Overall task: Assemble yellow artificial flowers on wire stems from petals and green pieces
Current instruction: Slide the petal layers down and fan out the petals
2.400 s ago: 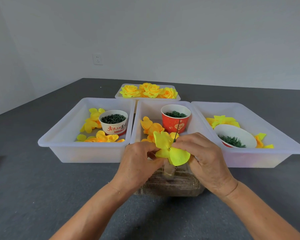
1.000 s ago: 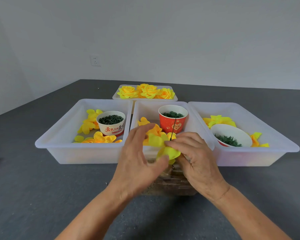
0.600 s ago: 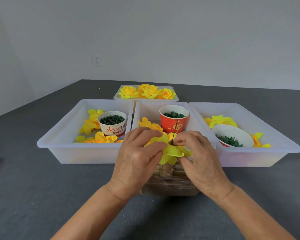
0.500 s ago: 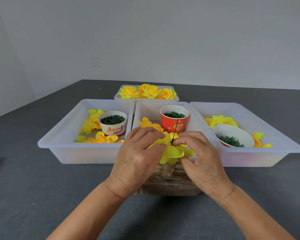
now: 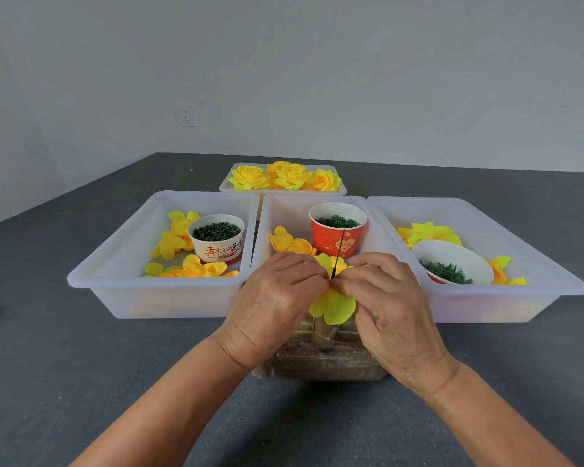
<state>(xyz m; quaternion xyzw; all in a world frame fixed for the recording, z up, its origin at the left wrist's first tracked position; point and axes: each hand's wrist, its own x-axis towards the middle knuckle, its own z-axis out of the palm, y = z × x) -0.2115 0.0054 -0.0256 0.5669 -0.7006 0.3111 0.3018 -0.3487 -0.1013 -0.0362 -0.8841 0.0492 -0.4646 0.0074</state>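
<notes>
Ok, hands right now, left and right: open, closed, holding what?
Left hand: closed, fingers curled on the yellow petal piece.
Right hand: closed, pinching it where the wire stem emerges.

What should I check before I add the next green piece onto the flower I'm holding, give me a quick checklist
1. Petal layer held: ok, left hand and right hand both pinch it at the centre.
2. Wire stem through the petals: ok, its dark tip sticks up above them.
3. Wire straight: ok, only a slight lean.
4. Green pieces within reach: ok, the red cup just behind the hands is full.
5. A hand free to pick one: not ok, both are busy.
6. Petals seated fully down the stem: cannot tell, fingers hide the joint.
</notes>
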